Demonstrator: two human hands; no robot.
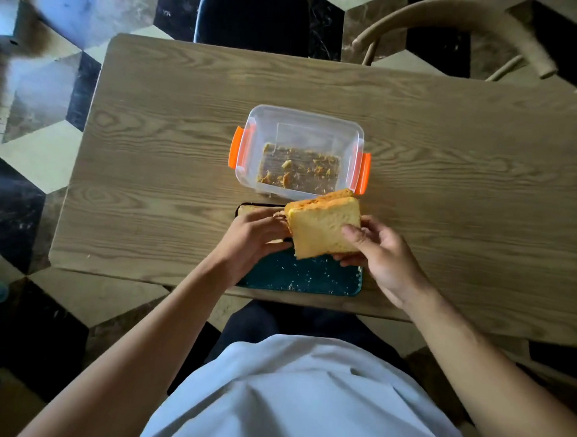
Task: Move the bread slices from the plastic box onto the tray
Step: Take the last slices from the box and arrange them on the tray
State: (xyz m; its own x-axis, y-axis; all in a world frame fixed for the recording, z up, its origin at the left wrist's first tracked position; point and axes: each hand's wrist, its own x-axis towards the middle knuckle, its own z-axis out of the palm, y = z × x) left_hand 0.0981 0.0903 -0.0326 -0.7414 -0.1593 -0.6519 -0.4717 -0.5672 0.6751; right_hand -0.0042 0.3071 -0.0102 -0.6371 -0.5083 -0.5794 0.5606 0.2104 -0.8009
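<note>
Bread slices [323, 230] hang tilted at frame centre, over the dark tray [297, 274], probably for setting down. Above them, the plastic box [301, 151] holds only crumbs. Right hand [379, 254] pinches the stack's right edge; left hand [252, 236] curls against its left side.

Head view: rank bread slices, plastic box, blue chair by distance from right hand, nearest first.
1. bread slices: held in the right hand, above the tray.
2. plastic box: just beyond, table centre.
3. blue chair: far side of the table.
</note>
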